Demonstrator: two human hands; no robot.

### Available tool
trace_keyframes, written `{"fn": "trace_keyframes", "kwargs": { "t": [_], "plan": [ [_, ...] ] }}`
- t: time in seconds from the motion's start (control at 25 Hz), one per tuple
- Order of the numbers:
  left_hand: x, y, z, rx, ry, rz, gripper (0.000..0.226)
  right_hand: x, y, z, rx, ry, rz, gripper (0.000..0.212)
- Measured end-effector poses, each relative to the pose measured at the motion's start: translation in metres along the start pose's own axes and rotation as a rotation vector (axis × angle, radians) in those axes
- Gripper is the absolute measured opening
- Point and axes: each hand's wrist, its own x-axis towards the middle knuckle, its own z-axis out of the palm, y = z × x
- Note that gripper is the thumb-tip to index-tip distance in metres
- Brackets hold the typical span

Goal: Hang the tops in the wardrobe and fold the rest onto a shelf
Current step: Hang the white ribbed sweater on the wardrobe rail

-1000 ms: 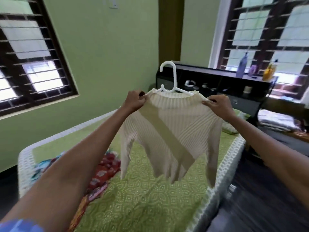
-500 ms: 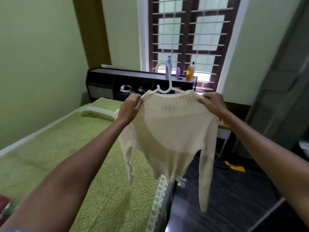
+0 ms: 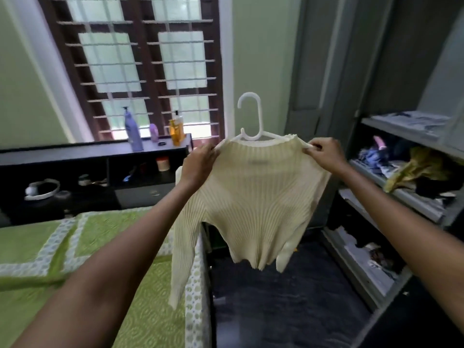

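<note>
While I face the wardrobe [image 3: 401, 156], each hand (left [image 3: 198, 163], right [image 3: 324, 155]) pinches a shoulder of the top [image 3: 253, 202] on its hanger [image 3: 251, 121]; soft, light, stretchy, so I'd carry it by the hook.

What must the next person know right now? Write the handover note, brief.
Left hand: grips the sweater at its left shoulder.
Right hand: pinches the right shoulder.
Sweater is on the white hanger, held up in the air between the bed and the open wardrobe.
Done: sweater is on its hanger.
Left: hook it on a rail, which is not in view; shelves show jumbled clothes. Fold the rest onto a shelf.
</note>
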Motion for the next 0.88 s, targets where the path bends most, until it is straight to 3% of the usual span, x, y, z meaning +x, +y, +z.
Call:
{"fn": "trace_keyframes", "kwargs": {
  "t": [0.16, 0.56, 0.88],
  "plan": [
    [0.081, 0.028, 0.088, -0.126, -0.053, 0.078, 0.028, 0.054, 0.058, -0.023, -0.089, 0.152, 0.181, 0.021],
    [0.285, 0.136, 0.29, -0.364, -0.127, 0.291, 0.025, 0.193, 0.204, -0.101, -0.133, 0.48, 0.399, 0.024],
    [0.387, 0.245, 0.428, -0.669, -0.144, 0.537, 0.019, 0.213, 0.275, -0.176, -0.328, 0.645, 0.48, 0.025]
  ]
}}
